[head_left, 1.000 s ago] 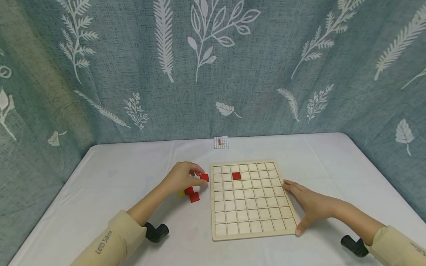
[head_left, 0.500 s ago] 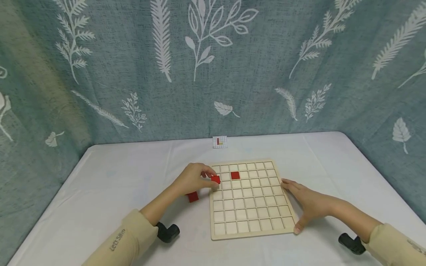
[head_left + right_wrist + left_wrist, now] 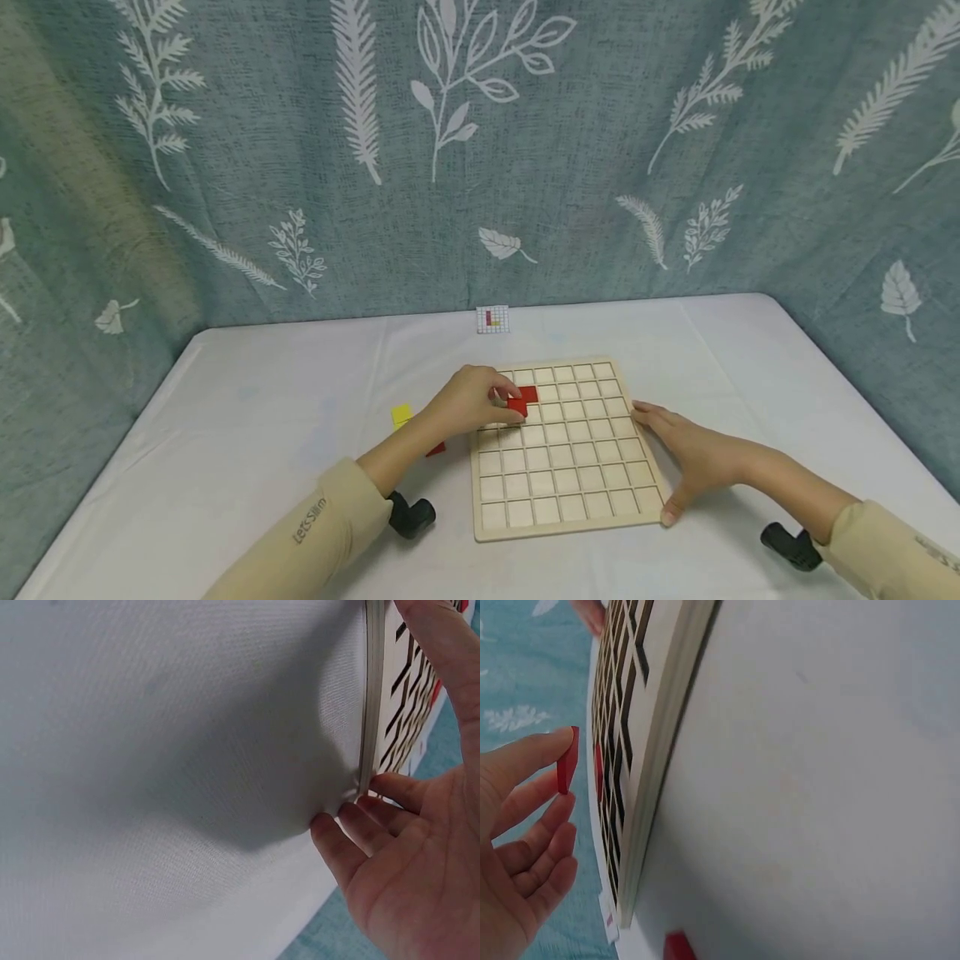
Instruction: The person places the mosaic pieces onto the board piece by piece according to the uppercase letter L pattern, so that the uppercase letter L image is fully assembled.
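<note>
Between thumb and fingertips my left hand point(image 3: 472, 398) pinches a red square tile point(image 3: 517, 407), held above the upper left of the wooden grid board point(image 3: 573, 523). In the left wrist view the pinched tile point(image 3: 568, 761) is tilted on edge, apart from the board. Another red tile point(image 3: 530, 394) lies in a cell of the second row, just behind the held one. My right hand point(image 3: 701, 460) rests against the board's right edge, fingers spread, thumb at the near corner. In the right wrist view its fingertips touch the board's side and the cloth.
A yellow tile point(image 3: 401, 414) and a red tile point(image 3: 436, 449) lie left of the board, partly hidden by the left forearm. A small printed grid card point(image 3: 492, 319) is at the table's back edge, before a leaf-patterned curtain point(image 3: 405, 250).
My left hand has carried the red tile rightward from beside the board to over its cells. The yellow tile has come into view behind the forearm. My right hand stays at the board's edge.
</note>
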A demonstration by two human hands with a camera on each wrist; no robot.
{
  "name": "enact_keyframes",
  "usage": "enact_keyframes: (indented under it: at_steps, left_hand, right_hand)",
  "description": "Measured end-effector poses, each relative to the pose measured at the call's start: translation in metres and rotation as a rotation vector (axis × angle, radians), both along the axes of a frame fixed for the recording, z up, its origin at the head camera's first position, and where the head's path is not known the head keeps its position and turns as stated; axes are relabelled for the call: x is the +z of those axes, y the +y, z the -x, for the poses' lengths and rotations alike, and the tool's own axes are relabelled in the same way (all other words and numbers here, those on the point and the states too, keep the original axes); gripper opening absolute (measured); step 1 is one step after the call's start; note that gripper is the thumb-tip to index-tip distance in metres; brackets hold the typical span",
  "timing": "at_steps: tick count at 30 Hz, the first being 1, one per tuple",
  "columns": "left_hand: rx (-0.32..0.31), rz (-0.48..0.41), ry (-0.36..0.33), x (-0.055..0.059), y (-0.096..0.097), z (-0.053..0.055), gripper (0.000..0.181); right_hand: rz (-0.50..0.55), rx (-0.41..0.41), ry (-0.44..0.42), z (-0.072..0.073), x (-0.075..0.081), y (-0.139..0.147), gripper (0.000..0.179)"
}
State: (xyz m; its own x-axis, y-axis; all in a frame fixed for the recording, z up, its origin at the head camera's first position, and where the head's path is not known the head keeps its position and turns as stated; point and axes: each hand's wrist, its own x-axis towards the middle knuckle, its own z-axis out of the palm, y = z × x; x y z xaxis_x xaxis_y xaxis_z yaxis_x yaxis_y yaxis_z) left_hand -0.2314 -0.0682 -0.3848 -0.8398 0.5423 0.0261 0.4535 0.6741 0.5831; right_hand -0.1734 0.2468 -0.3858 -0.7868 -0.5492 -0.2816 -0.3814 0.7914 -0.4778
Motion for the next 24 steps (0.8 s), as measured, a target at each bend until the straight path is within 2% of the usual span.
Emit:
enact_keyframes:
  at_steps: [9,15,24]
  left_hand:
    - [-0.029,0.014,0.025,-0.005,0.016,0.001,0.023]
    - [-0.022,0.020,0.038,-0.012,0.020,0.001,0.023]
    - [-0.015,0.028,0.052,-0.013,0.022,0.001,0.024]
  right_hand:
    - [0.005,0.010,0.005,0.000,-0.002,0.001,0.130]
    - [0.009,0.016,0.001,-0.001,0.000,0.000,0.130]
    - [0.015,0.024,-0.004,-0.002,0.001,0.000,0.129]
